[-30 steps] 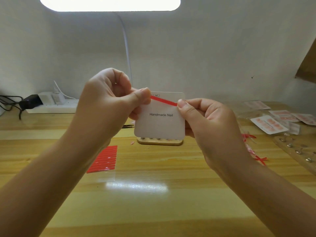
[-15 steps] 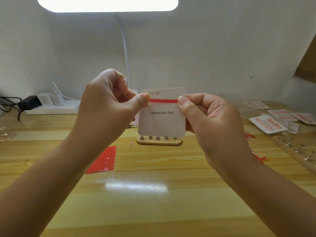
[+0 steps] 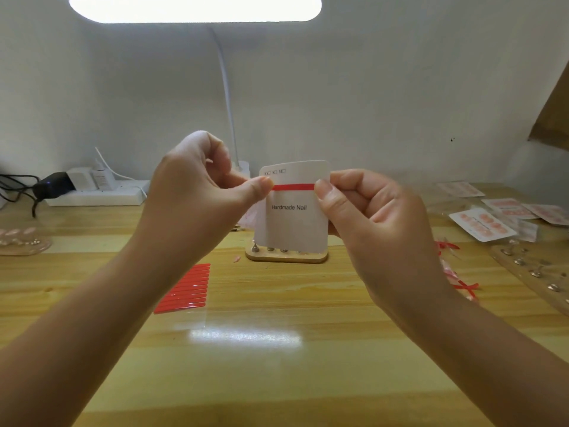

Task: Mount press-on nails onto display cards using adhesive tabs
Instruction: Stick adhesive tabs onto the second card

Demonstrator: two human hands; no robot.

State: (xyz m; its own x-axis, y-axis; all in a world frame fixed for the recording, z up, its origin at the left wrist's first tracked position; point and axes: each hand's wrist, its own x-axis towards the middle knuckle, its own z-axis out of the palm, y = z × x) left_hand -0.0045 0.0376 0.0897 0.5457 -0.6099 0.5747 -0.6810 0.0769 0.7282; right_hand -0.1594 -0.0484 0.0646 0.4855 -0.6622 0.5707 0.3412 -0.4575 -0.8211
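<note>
While the white display card (image 3: 295, 211) is held up above the wooden table (image 3: 277, 349), a red adhesive strip (image 3: 293, 187) lies level across it above the printed words. The left hand (image 3: 197, 195) pinches the strip's left end, thumb on front; the right hand (image 3: 366, 211) clamps the card's right edge, thumb at the strip's other end. The likely risk is a crooked or wrinkled strip if either thumb slips (the card looks thin and may flex). Spare red strips (image 3: 184, 288) lie on the table.
</note>
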